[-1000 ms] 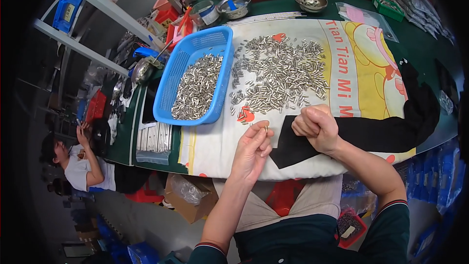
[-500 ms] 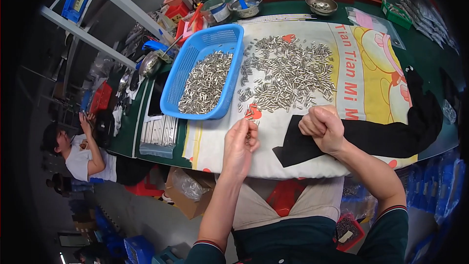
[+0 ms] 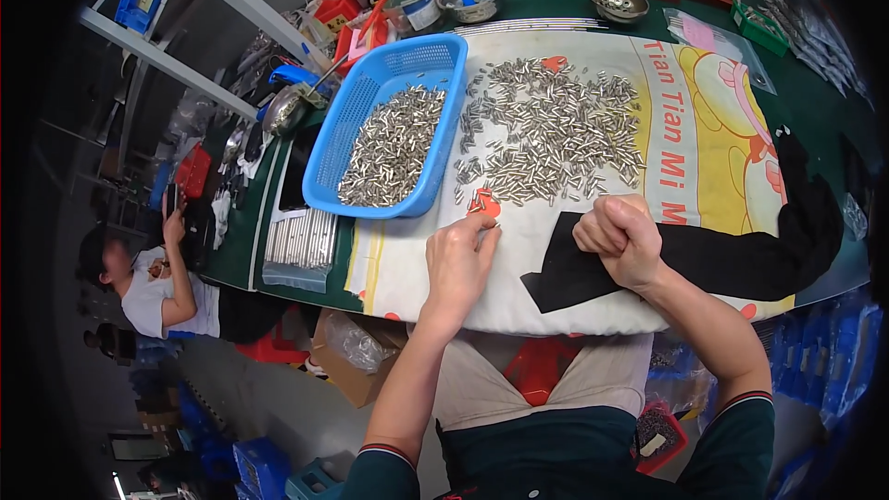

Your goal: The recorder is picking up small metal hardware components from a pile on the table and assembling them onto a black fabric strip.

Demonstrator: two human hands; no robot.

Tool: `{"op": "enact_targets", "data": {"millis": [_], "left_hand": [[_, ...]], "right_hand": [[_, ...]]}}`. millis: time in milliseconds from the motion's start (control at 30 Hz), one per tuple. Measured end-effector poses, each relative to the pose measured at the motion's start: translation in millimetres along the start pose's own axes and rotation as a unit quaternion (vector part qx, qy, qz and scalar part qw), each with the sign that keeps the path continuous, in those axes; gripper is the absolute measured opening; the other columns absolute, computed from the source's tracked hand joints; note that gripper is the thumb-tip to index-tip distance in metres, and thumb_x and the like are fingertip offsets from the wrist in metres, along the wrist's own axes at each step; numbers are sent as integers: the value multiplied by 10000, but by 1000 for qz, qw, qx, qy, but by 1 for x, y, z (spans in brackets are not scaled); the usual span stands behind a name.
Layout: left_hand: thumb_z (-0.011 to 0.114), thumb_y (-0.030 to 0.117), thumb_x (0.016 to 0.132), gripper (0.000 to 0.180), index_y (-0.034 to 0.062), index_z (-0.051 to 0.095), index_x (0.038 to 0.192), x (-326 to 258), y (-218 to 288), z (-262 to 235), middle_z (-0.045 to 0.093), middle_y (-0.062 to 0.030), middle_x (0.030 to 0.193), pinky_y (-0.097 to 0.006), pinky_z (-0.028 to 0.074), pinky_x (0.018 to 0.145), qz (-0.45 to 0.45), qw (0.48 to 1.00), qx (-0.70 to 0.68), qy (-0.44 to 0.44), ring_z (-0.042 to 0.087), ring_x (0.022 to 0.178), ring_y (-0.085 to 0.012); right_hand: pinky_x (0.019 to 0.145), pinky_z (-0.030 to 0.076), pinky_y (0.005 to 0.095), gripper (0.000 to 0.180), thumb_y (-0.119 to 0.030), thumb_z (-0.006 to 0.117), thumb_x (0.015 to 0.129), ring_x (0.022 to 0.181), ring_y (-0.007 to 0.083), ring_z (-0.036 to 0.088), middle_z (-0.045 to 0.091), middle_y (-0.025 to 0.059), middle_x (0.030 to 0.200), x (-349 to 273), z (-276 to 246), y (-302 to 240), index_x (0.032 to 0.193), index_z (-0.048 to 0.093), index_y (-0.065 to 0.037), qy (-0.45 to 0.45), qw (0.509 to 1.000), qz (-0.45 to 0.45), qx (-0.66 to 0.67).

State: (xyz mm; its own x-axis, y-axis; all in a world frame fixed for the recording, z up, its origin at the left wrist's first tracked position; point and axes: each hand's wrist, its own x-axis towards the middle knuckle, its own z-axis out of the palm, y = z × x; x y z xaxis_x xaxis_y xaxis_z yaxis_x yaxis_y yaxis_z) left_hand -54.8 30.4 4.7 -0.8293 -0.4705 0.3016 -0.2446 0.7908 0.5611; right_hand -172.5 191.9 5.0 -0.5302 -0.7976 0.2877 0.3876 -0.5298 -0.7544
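A spread of small silvery metal pins [image 3: 560,130] lies on a printed white-and-yellow cloth [image 3: 421,292]. Back upward, my left hand [image 3: 458,264] rests at the near edge of the spread with its fingers curled, their tips beside a few stray pins [image 3: 482,203] on a red patch. What those fingers hold, if anything, is hidden. My right hand [image 3: 625,241] is a closed fist above a black cloth strip [image 3: 713,255]; its contents cannot be seen. Left of the spread stands a blue perforated basket [image 3: 319,171] with many similar pins inside.
Metal bowls [image 3: 619,4], a clear tub [image 3: 413,9] and long rods [image 3: 532,26] line the far side. A bag of rods [image 3: 298,245] lies left of the basket. A grey shelf frame [image 3: 171,69] rises at the left, where another person [image 3: 153,292] sits.
My left hand has turned from palm-side to back up and moved slightly toward the stray pins. My right fist stays over the black cloth. The view has shifted slightly.
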Motion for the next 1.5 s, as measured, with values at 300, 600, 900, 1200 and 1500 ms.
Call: {"op": "enact_targets", "data": {"millis": [300, 600, 900, 1200, 1500], "left_hand": [[580, 47, 747, 50, 9, 561, 773, -3, 0, 2, 578, -141, 642, -355, 421, 503, 52, 998, 4, -23, 565, 550, -285], [598, 10, 741, 57, -9, 572, 787, -14, 15, 11, 490, -69, 561, -263, 344, 434, 67, 993, -95, -25, 442, 459, -143], [596, 23, 744, 60, -9, 562, 782, -18, 28, 9, 558, -93, 597, -278, 388, 441, 7, 988, -135, -69, 506, 440, -173], [608, -12, 717, 48, -27, 574, 748, -18, 36, 27, 498, -79, 543, -250, 340, 429, 89, 983, -144, -66, 406, 425, -115], [611, 11, 684, 39, -4, 600, 718, -14, 37, 27, 584, -139, 662, -330, 437, 511, 62, 984, -131, -99, 568, 555, -279]], "right_hand": [[401, 161, 258, 439, -243, 391, 856, 361, 89, 148, 199, -23, 380, 0, 2, 0, 465, 242, -111, 14, 1000, -2, -18], [403, 163, 258, 437, -227, 380, 869, 362, 90, 148, 193, -20, 384, 2, 2, 1, 472, 242, -105, 10, 1000, -13, -11], [405, 167, 259, 436, -225, 375, 871, 367, 89, 158, 199, -19, 391, 0, 0, 0, 473, 245, -101, 5, 1000, -12, -8], [417, 183, 255, 430, -201, 365, 880, 400, 85, 203, 236, -19, 425, -2, 0, -2, 478, 259, -88, -17, 1000, -14, 20], [416, 167, 267, 434, -243, 372, 862, 377, 100, 152, 198, -21, 397, -1, 4, 3, 469, 246, -108, -4, 1000, -11, 20]]}}
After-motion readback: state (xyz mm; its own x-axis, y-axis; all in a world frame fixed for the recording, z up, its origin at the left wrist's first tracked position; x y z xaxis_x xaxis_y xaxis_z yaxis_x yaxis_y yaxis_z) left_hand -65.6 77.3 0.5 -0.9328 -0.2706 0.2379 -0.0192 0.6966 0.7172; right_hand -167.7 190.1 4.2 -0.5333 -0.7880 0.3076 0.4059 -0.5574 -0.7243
